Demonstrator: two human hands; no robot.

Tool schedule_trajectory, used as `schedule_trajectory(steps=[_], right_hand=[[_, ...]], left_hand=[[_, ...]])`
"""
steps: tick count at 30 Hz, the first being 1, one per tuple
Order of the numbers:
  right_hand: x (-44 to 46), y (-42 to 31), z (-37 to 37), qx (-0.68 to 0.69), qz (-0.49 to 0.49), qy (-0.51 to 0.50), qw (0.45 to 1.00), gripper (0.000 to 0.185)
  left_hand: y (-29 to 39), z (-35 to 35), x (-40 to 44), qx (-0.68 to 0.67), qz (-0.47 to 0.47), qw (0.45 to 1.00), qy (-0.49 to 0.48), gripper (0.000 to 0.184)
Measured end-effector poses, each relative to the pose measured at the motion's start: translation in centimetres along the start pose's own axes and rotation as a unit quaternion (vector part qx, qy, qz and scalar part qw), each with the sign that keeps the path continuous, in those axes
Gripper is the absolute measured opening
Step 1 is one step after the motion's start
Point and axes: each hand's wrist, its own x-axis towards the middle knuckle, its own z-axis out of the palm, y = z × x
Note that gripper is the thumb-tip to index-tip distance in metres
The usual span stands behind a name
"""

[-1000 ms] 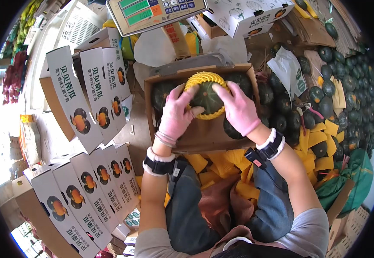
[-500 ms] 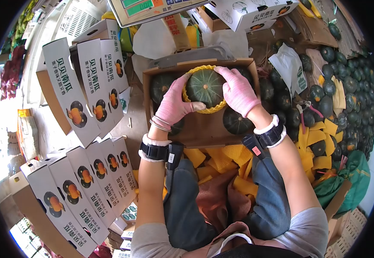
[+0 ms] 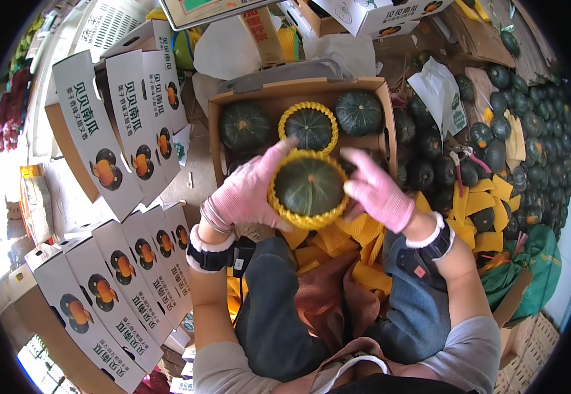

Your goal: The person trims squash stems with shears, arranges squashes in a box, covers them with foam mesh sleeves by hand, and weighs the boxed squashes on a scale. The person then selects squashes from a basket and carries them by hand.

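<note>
My left hand (image 3: 249, 190), in a pink glove, grips the left side of a dark green pumpkin (image 3: 310, 186) ringed by a yellow foam net. On its right side, my pink-gloved right hand (image 3: 379, 194) curves round with its fingertips against the net. This pumpkin is held over the near edge of an open cardboard box (image 3: 390, 125). In the box's back row sit a left pumpkin (image 3: 245, 126), a middle pumpkin (image 3: 308, 129) in a yellow net and a right pumpkin (image 3: 358, 113). My hands and the held pumpkin hide much of the box's front.
White printed cartons (image 3: 125, 276) stand in rows at the left. Many loose pumpkins (image 3: 535, 154) are heaped at the right beside yellow foam pieces (image 3: 482, 213) and pink-handled shears (image 3: 459, 157). A scale (image 3: 210, 10) stands behind the box.
One netted pumpkin now sits released in the middle of the box's back row. My hands have come back towards me and hold another netted pumpkin.
</note>
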Motion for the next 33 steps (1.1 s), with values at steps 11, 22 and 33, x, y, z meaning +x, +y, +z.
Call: schedule_trajectory(steps=[11, 22, 33], right_hand=[[2.7, 5.4, 0.2, -0.062, -0.101, -0.052, 0.992, 0.077], [-2.0, -2.9, -4.4, -0.318, -0.148, -0.268, 0.897, 0.020], [4.0, 0.1, -2.8, -0.742, -0.115, 0.041, 0.660, 0.080]], left_hand=[[-4.4, 4.3, 1.5, 0.327, -0.059, 0.940, 0.083, 0.066], [0.6, 8.7, -1.4, -0.062, 0.074, 0.943, -0.318, 0.041], [-7.2, 27.3, 5.2, 0.313, 0.214, 0.925, -0.009, 0.028]])
